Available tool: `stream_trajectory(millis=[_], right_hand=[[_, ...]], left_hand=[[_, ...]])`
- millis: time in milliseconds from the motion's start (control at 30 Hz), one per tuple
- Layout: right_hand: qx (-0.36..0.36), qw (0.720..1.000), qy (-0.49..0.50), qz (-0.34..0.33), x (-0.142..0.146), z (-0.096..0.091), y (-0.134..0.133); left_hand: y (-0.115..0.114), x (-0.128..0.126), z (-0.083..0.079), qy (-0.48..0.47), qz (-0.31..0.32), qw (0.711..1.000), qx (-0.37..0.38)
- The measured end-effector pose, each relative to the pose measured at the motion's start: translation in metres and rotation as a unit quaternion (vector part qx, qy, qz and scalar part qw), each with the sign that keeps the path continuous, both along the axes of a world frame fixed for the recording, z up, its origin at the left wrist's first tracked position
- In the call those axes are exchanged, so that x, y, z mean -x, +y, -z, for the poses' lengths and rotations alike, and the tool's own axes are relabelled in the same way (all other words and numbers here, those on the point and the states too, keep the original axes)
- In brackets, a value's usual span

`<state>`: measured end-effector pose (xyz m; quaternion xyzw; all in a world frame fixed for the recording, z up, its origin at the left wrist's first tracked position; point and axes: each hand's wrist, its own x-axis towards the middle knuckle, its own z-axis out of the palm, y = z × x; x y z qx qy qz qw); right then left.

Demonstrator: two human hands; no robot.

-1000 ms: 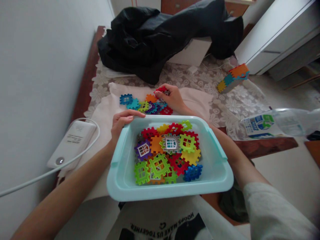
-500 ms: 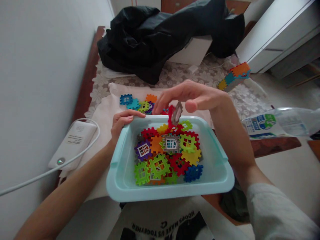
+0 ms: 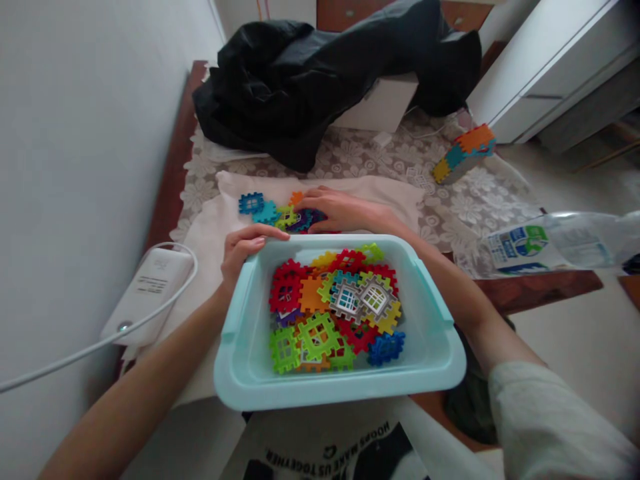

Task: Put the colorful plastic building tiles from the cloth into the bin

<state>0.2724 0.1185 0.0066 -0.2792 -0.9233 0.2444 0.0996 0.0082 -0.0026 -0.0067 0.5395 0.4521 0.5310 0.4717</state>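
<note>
left hand (image 3: pixel 243 248) clamps the tub (image 3: pixel 440 360) rim; right hand (image 3: pixel 336 210), grip loose, rests on tiles (image 3: pixel 273 212) just beyond it.

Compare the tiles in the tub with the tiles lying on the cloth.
The tub tiles are many, heaped in overlapping layers inside the tub; the cloth tiles are few, spread in a low cluster on the cloth. The tub heap includes grey window tiles; none show among the cloth tiles. The right hand rests on the cloth tiles, while the left hand grips the tub's rim, not its tiles. Both sets are bright, notched square plastic pieces.
</note>
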Motion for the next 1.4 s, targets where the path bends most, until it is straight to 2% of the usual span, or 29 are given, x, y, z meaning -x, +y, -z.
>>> stream_trajectory(millis=[100, 267, 433, 633, 733, 800, 900, 967, 1067, 1133, 1200, 1267, 1333, 1400], right_hand=[[-0.005, 1.0, -0.007, 0.005, 0.001, -0.002, -0.002], [-0.017, 1.0, -0.016, 0.001, 0.004, -0.003, -0.002], [-0.004, 1.0, -0.009, -0.019, 0.007, -0.003, 0.003], [-0.035, 0.999, 0.002, 0.023, 0.004, 0.001, 0.013], [-0.01, 0.999, 0.047, 0.026, -0.002, -0.001, 0.021], [0.033, 0.993, 0.109, 0.014, -0.008, -0.005, 0.027], [0.116, 0.966, 0.232, -0.014, -0.019, -0.019, 0.031], [0.162, 0.943, 0.288, -0.044, -0.026, -0.036, 0.025], [0.207, 0.929, 0.279, -0.129, -0.031, -0.066, 0.009], [0.219, 0.924, 0.268, -0.162, -0.029, -0.075, 0.002], [0.204, 0.93, 0.268, -0.146, -0.024, -0.068, 0.001], [0.155, 0.954, 0.238, -0.098, -0.016, -0.047, 0.005], [0.087, 0.982, 0.162, -0.047, -0.01, -0.022, 0.009], [0.045, 0.997, 0.06, -0.022, -0.004, -0.003, 0.01]], left_hand=[[-0.001, -0.003, -0.005, -0.008, -0.007, 1.0, -0.01], [-0.001, -0.006, -0.013, -0.021, -0.01, 1.0, 0.02], [0.0, -0.003, -0.007, -0.017, 0.0, 1.0, 0.003], [0.0, -0.003, -0.004, -0.021, -0.004, 1.0, -0.005], [0.001, -0.004, -0.005, -0.026, -0.007, 1.0, 0.002], [0.001, -0.003, -0.004, -0.023, -0.007, 1.0, -0.002], [0.001, -0.001, 0.0, -0.014, -0.008, 1.0, -0.015], [0.001, 0.0, 0.002, -0.017, -0.001, 1.0, -0.005], [0.001, -0.001, 0.0, -0.023, 0.013, 1.0, 0.016], [0.001, -0.002, -0.003, -0.027, 0.006, 0.999, 0.017], [0.0, -0.004, -0.006, -0.031, -0.006, 0.999, 0.017], [-0.001, -0.005, -0.01, -0.037, -0.015, 0.999, 0.021], [-0.002, -0.006, -0.012, -0.045, -0.015, 0.999, 0.022], [-0.003, -0.008, -0.014, -0.053, -0.016, 0.998, 0.019]])
